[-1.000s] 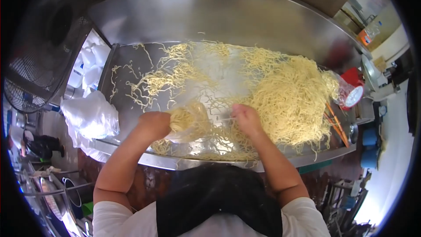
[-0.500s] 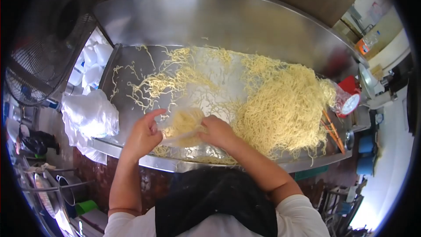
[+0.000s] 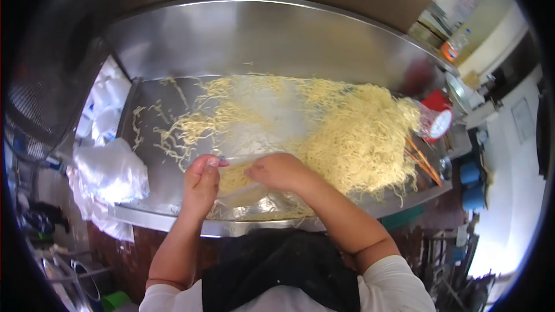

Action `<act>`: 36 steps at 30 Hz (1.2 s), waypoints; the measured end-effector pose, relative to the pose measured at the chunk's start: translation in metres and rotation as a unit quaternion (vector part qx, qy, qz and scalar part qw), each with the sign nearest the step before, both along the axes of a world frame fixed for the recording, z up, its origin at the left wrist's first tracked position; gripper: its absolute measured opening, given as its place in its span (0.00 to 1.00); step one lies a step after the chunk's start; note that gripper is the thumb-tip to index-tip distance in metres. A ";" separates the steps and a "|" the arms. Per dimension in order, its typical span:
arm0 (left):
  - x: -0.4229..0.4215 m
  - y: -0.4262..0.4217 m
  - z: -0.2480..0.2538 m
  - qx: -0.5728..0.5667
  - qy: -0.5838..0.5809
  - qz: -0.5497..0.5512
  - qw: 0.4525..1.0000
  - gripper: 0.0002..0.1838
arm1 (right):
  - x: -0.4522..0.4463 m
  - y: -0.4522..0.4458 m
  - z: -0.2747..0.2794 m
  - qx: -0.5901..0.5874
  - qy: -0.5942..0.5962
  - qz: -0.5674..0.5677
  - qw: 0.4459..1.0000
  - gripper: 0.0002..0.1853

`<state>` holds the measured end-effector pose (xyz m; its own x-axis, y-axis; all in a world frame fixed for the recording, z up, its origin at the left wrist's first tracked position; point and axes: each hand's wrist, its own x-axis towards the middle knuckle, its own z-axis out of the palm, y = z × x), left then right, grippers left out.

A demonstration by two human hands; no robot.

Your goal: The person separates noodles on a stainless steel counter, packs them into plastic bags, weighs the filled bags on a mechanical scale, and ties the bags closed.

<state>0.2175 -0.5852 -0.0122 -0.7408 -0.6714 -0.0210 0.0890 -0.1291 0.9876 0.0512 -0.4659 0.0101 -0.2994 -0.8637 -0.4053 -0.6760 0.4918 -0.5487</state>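
Observation:
A clear plastic bag [image 3: 236,195] with yellow noodles in it lies between my two hands near the tray's front edge. My left hand [image 3: 202,182] is closed on the bag's left side, thumb against bent fingers. Across from it, my right hand [image 3: 278,171] has its curled fingers on the bag's right upper side; the fingertips are partly hidden. To the right rises a large heap of yellow noodles [image 3: 358,138]. Thinner loose strands [image 3: 199,127] are scattered over the metal tray [image 3: 153,153] beyond my left hand.
A stack of clear plastic bags [image 3: 110,170] hangs at the tray's left end, near a large fan [image 3: 43,92]. At the right end are a red scale with a round white dial [image 3: 440,124] and orange-brown tongs or sticks [image 3: 425,164]. A high metal wall [image 3: 277,37] closes the back.
My left hand has gone from a raised, spread index finger to a closed grip at the bag. The right hand has moved over the bag's upper side. The view has shifted slightly.

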 end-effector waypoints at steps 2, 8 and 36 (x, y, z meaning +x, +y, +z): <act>-0.012 0.004 0.014 0.076 -0.004 -0.027 0.997 0.12 | 0.006 0.027 0.018 -0.113 -0.077 -0.058 0.989 0.19; -0.060 0.054 0.040 0.126 0.024 -0.153 0.980 0.13 | 0.010 0.100 0.030 -0.376 0.238 -0.201 0.873 0.28; -0.283 0.384 0.063 -0.097 -0.162 -0.481 0.856 0.21 | -0.134 0.546 0.099 -0.496 -0.333 -0.399 0.695 0.07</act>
<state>-0.0652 -0.2010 0.0510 -0.9294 0.2309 -0.2880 -0.2501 0.1800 0.9513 -0.0832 0.0802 0.1095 -0.8753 -0.4835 -0.0067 0.1618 -0.2798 -0.9463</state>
